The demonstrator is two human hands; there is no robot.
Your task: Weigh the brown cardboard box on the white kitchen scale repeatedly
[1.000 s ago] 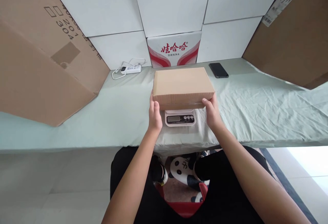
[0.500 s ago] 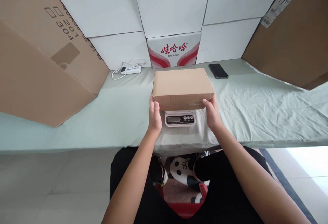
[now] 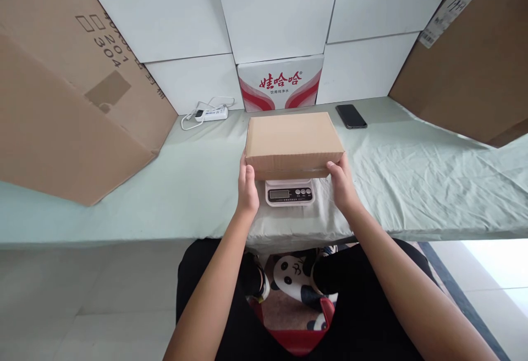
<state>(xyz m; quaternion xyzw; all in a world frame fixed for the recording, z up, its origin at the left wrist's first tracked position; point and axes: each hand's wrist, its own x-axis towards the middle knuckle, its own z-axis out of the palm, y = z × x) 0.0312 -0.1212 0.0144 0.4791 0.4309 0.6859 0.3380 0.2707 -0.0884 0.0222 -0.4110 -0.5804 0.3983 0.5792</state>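
Observation:
A closed brown cardboard box (image 3: 293, 142) rests on a small white digital scale (image 3: 289, 192) at the table's near edge. My left hand (image 3: 247, 187) grips the box's near left corner. My right hand (image 3: 342, 185) grips its near right corner. The scale's display and buttons show below the box between my hands; the reading is too small to make out.
A pale green cloth covers the table (image 3: 412, 185). A black phone (image 3: 351, 115) lies behind the box to the right, a white power strip (image 3: 210, 113) to the left. A red-and-white carton (image 3: 280, 83) stands against the wall. Large cardboard sheets lean at left (image 3: 70, 102) and right (image 3: 474, 69).
Almost nothing differs; the view has tilted up slightly, and both hands stay on the box.

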